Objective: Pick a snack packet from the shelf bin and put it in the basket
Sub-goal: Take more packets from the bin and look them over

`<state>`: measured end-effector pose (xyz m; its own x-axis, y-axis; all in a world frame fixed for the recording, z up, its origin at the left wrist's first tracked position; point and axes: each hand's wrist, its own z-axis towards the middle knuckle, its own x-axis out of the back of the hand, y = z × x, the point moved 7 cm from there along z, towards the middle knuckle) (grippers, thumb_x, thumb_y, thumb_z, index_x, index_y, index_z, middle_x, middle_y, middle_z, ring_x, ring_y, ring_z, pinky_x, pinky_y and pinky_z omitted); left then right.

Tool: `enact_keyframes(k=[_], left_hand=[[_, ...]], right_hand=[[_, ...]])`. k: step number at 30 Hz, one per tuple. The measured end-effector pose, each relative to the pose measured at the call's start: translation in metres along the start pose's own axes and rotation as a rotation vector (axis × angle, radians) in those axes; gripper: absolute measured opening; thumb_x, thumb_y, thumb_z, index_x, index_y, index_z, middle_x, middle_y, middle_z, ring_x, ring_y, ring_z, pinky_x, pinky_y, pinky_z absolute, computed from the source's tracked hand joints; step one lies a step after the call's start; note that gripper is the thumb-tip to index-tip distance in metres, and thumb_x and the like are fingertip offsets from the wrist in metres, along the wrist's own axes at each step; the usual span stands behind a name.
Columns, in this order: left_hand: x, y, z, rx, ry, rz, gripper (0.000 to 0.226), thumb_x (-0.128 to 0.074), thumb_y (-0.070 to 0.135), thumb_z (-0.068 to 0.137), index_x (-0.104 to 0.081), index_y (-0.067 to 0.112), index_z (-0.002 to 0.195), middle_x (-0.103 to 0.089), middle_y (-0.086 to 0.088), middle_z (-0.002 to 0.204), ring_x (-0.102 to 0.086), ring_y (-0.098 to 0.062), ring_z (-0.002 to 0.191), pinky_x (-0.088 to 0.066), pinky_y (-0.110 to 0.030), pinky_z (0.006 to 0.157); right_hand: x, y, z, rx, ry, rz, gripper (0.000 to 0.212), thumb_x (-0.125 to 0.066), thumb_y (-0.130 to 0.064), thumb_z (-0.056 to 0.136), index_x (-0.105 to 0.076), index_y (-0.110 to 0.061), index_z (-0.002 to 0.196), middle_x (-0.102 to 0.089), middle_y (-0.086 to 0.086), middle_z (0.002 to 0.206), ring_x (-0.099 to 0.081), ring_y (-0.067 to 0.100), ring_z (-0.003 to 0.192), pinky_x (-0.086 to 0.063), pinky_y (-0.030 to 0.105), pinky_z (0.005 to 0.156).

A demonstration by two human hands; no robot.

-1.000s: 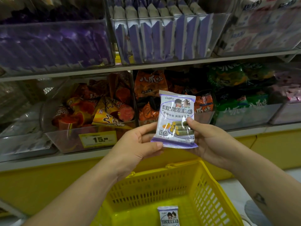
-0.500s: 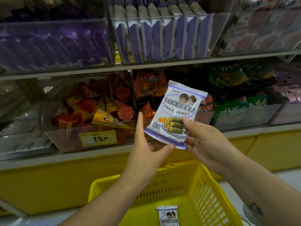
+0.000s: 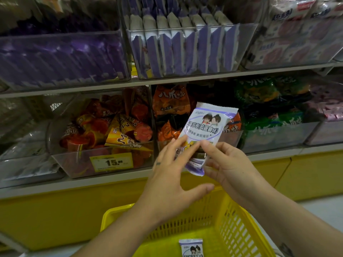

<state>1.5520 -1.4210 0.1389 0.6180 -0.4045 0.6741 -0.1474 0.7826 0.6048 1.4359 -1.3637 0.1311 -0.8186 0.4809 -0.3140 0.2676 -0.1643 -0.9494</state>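
Shop shelves of clear bins fill the background, and right in front of them the right hand (image 3: 228,164) has the snack packet (image 3: 206,127) pinched by its lower end, thumb on the front, fingers curled behind, the packet tilted with its top leaning to the right. Over comes the left hand (image 3: 172,175), opened wide, fingers straight and spread, fingertips laid on the packet's lower front, thumb stretched out underneath and gripping nothing. Directly below both hands sits the yellow basket (image 3: 241,229), and down in it, under the left wrist, lies a second packet (image 3: 191,247) of the same kind. Just behind the held packet is the bin of orange packets (image 3: 170,102). Out to the left of the left hand, a bin of cone snacks (image 3: 111,130) in red and yellow, a price tag (image 3: 111,162) reading 15 on its front. Above the hands, on the higher shelf, purple and white packets (image 3: 181,49) stand on edge; off to the right of the right hand, green packets (image 3: 269,101).
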Motion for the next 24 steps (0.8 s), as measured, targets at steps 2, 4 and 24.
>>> enact_keyframes(k=[2,4,24], left_hand=[[-0.003,-0.001,0.0,0.005,-0.011,0.002,0.067,-0.058,0.073,0.074,-0.014,0.076,0.125,-0.01,0.042,0.145,-0.004,0.007,0.143,-0.018,-0.032,0.12],[0.001,-0.003,0.004,0.021,0.034,-0.096,0.055,-0.051,0.062,0.083,-0.028,0.064,0.132,-0.029,0.034,0.144,-0.022,0.004,0.14,-0.028,-0.036,0.116],[0.022,-0.036,0.012,0.247,0.056,-0.804,0.028,-0.048,0.047,0.088,-0.059,0.056,0.112,-0.068,0.016,0.114,-0.068,-0.015,0.103,-0.059,-0.033,0.076]], right_hand=[[0.0,0.005,-0.001,-0.028,0.01,-0.017,0.052,-0.073,-0.039,0.066,-0.061,-0.006,0.105,-0.075,0.007,0.093,-0.072,0.013,0.076,-0.055,0.024,0.06],[-0.003,0.007,-0.003,-0.063,-0.031,-0.029,0.058,-0.071,-0.045,0.069,-0.061,-0.005,0.11,-0.073,0.011,0.102,-0.072,0.017,0.082,-0.056,0.028,0.066],[0.033,-0.03,0.012,0.098,0.048,-0.119,0.038,-0.062,-0.037,0.071,-0.062,-0.017,0.103,-0.073,0.0,0.093,-0.068,0.014,0.083,-0.052,0.031,0.076]])
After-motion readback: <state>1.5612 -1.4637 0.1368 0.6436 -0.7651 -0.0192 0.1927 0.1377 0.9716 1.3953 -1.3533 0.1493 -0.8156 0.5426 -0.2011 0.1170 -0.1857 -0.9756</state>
